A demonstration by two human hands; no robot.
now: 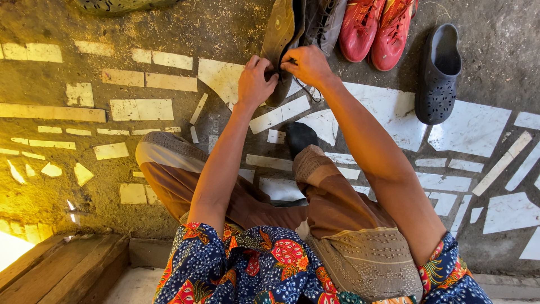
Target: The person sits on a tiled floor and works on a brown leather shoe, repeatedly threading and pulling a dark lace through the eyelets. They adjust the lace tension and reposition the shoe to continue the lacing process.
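— Shoe [283, 39]: a worn, dark one stood on edge with its tan sole facing left, out on the concrete floor [84, 186] past my knees. That's where both hands are.

— What are the hands doing?

— My left hand [254, 81] is closed round the heel end of the shoe, fingers curled and thumb pressed against it. My right hand [306, 65] has its fingertips pinched together on something small and dark at the edge of the upper; a thin dark thread [306, 92] loops down from that spot. I can't make out whether a needle is in the pinch.

— How far along would you say?

— My guess is mid-repair. The thread hanging loose suggests stitching at the heel is under way, not closed off. How much of the seam is done I can't tell, since my hands cover it.

— Anything else around?

— A pair of red shoes [374, 28] just beyond, a dark perforated clog [439, 73] to their right, and a small black lump [299, 137] on the floor between my knees.
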